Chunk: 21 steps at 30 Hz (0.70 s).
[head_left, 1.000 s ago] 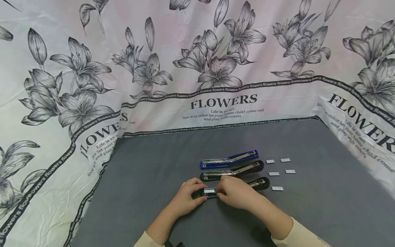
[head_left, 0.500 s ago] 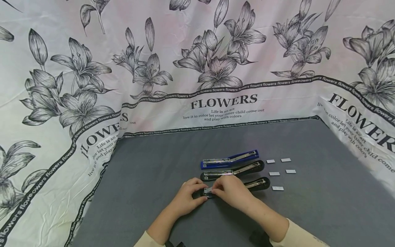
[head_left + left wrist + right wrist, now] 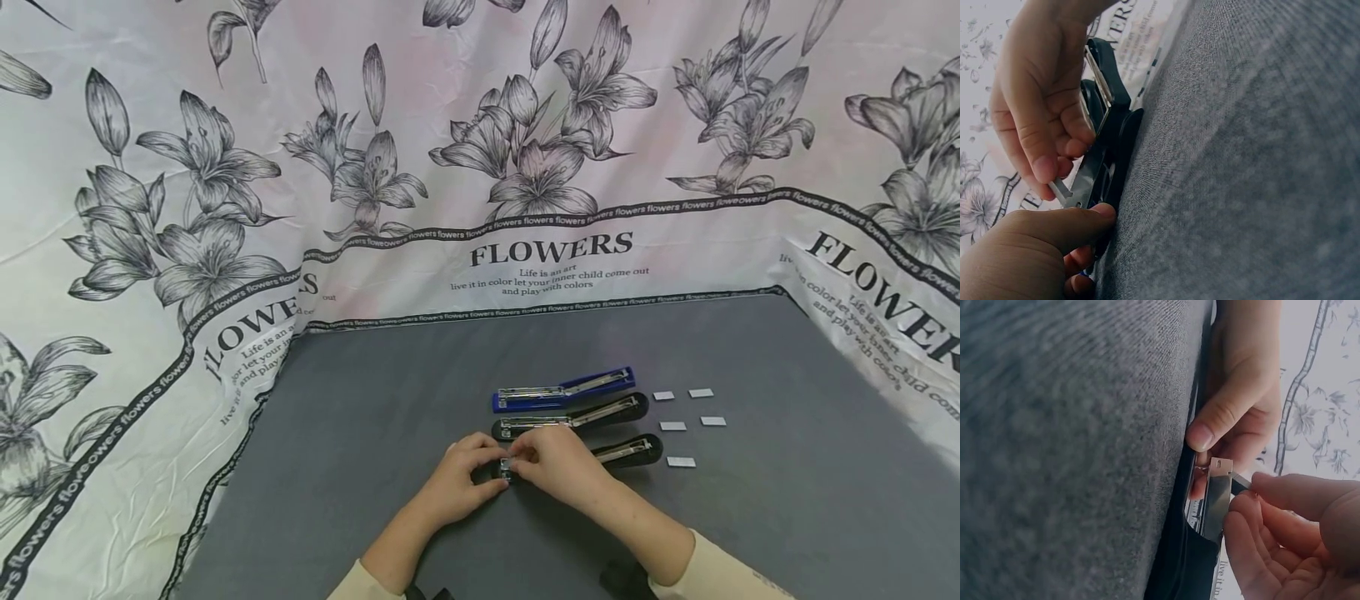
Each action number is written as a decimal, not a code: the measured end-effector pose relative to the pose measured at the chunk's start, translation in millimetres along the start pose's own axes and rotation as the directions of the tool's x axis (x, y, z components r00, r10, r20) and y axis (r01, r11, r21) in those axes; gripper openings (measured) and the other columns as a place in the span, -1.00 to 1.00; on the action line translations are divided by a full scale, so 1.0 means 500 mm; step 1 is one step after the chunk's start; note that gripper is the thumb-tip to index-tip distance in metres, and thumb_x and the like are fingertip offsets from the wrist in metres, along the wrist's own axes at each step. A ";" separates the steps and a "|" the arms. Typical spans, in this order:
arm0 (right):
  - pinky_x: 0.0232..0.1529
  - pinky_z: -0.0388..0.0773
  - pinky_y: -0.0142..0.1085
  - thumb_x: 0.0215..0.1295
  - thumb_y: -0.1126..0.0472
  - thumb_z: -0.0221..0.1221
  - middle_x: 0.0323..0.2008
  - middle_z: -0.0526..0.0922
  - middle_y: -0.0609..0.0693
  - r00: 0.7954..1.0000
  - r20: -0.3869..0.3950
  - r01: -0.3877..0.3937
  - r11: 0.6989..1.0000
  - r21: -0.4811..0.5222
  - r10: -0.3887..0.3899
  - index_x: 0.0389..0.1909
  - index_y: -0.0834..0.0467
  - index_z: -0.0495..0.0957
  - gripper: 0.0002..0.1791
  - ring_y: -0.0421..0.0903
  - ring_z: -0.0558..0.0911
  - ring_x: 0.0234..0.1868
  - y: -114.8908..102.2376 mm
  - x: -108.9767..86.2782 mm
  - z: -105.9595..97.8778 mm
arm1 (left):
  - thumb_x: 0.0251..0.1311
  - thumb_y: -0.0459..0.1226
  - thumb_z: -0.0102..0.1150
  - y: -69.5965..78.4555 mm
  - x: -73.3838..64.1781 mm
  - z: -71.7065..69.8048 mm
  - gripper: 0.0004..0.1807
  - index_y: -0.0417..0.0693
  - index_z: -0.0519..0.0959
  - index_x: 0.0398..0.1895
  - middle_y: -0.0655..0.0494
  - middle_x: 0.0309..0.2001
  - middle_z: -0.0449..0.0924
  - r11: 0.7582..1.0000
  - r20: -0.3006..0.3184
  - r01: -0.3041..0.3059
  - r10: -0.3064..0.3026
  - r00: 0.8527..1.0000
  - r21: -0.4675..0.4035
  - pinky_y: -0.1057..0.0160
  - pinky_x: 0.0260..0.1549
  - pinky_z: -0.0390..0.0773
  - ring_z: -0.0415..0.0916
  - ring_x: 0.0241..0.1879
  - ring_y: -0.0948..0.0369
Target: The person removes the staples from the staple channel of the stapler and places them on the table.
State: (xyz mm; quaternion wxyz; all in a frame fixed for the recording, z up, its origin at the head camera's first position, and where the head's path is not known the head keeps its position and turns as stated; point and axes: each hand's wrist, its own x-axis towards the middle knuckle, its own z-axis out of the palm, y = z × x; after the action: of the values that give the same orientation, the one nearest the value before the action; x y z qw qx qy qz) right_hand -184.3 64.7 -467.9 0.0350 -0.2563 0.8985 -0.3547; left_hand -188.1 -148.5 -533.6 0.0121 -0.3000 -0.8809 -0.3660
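The nearest black stapler (image 3: 633,451) lies opened out on the grey cloth. My left hand (image 3: 459,483) grips its front end, thumb on the near side and fingers on the far side. Just over the metal magazine (image 3: 1217,503), my right hand (image 3: 558,462) pinches a small strip of staples (image 3: 1060,190) between thumb and forefinger. In the right wrist view the strip (image 3: 1241,482) sits tilted at the magazine's front end, and I cannot tell how far in it is. Behind this stapler lie another opened black stapler (image 3: 611,411) and an opened blue stapler (image 3: 528,399).
Several pale staple strips (image 3: 681,462) lie in loose rows right of the staplers. Grey cloth (image 3: 360,392) covers the table. White flower-printed fabric (image 3: 397,283) rises at the back and both sides.
My right hand has slid left along the stapler to its front end, with the strip of staples now tilted in its pinch. The left hand keeps its grip. The head view shifts slightly.
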 end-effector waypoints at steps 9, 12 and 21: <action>-0.40 0.55 -0.35 0.28 0.27 0.40 -0.42 0.70 -0.19 0.997 -0.034 -0.063 0.997 0.046 0.065 -0.23 0.13 0.78 -0.93 -0.31 0.60 -0.46 0.006 -0.013 -0.044 | 0.19 -0.25 0.49 -0.005 0.001 0.003 -0.64 0.03 0.72 0.07 0.29 -0.02 0.56 1.000 -0.008 -0.013 0.013 1.000 0.011 0.00 0.10 0.44 0.49 0.00 0.27; -0.41 0.55 -0.35 0.29 0.25 0.39 -0.41 0.71 -0.20 0.995 -0.039 -0.091 0.994 0.068 0.094 -0.21 0.11 0.77 -0.91 -0.32 0.60 -0.47 0.010 -0.027 -0.061 | 0.19 -0.24 0.48 -0.003 0.003 0.002 -0.64 0.05 0.72 0.07 0.31 -0.01 0.56 1.000 -0.004 0.000 0.000 1.000 0.014 0.01 0.12 0.43 0.49 0.02 0.28; -0.36 0.60 -0.32 0.33 0.29 0.35 -0.31 0.76 -0.14 0.984 -0.079 -0.152 0.982 0.114 0.161 -0.12 0.13 0.76 -0.86 -0.29 0.66 -0.38 -0.001 -0.069 -0.117 | 0.19 -0.24 0.49 -0.005 0.000 0.004 -0.64 0.06 0.72 0.07 0.32 -0.02 0.56 1.000 -0.005 -0.001 0.001 1.000 0.015 0.00 0.12 0.43 0.49 0.03 0.26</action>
State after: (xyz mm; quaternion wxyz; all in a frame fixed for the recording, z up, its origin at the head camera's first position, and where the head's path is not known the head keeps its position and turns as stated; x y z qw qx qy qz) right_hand -168.5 117.5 -427.9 0.0369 -0.1668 0.8961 -0.4096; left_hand -189.1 -148.3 -536.7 0.0168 -0.2992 -0.8834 -0.3602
